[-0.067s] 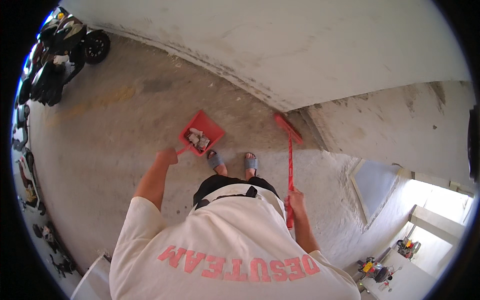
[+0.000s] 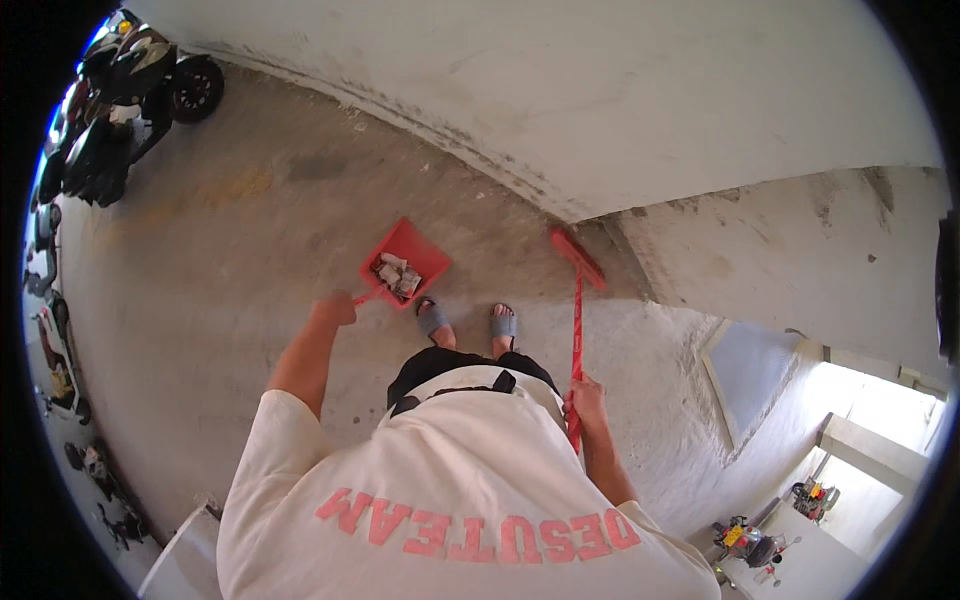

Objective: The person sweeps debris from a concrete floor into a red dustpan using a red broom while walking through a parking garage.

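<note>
Over there, the left hand (image 2: 337, 309) has its fingers curled round a red, squarish plastic dustpan's (image 2: 426, 258) handle, pale papery scraps (image 2: 398, 275) inside; right of that dustpan, the right hand (image 2: 588, 402) wraps its fingers round a long-handled red broom (image 2: 577, 330).

The grey concrete floor (image 2: 230, 270) meets a stained, pale wall (image 2: 560, 100). At the right there is, it seems, a bright opening (image 2: 885, 398); motorbikes (image 2: 140, 75) stand at the left.

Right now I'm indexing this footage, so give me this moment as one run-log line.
left hand: holds red dustpan | dustpan: contains pale scraps | right hand: holds red broom | broom head: near wall
</note>
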The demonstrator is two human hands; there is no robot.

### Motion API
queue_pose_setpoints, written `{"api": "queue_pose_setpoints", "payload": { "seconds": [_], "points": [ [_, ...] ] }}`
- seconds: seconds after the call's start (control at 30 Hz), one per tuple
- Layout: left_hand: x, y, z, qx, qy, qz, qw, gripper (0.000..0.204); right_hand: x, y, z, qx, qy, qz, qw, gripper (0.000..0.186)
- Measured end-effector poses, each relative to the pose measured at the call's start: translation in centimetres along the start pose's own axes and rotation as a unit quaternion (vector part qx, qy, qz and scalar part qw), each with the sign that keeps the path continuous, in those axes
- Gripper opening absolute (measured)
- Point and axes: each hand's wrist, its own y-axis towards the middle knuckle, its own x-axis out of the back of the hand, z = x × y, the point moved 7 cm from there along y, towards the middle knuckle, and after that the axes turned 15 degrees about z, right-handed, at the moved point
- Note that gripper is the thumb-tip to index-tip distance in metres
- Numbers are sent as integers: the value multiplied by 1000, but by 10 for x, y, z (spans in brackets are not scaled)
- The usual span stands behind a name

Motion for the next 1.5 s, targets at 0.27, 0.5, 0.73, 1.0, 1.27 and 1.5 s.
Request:
{"api": "queue_pose_setpoints", "payload": {
  "seconds": [0.27, 0.5, 0.73, 1.0, 1.27, 1.5],
  "points": [
    [-8, 12, 27, 11, -15, -33, 999, 30, -1, -53, 25, -109, 136, 81, 981, 24],
    [-14, -4, 37, 25, -20, -45, 998, 29, -28, -38, 46, -73, -43, 66, 994, 32],
    [-58, -41, 73, 42, -89, -126, 987, 22, -38, -52, 65, -97, -63, 106, 988, 29],
    [-116, -60, 112, 109, -99, -91, 985, 23, -73, -28, 107, 35, -327, 184, 926, 43],
    [-133, -87, 127, 122, -103, -122, 980, 22, -64, 49, 99, 16, -544, 251, 800, 53],
    [-124, -103, 99, 122, -85, -143, 978, 19, 29, 7, 70, -42, -571, 190, 798, 55]
  ]
}}
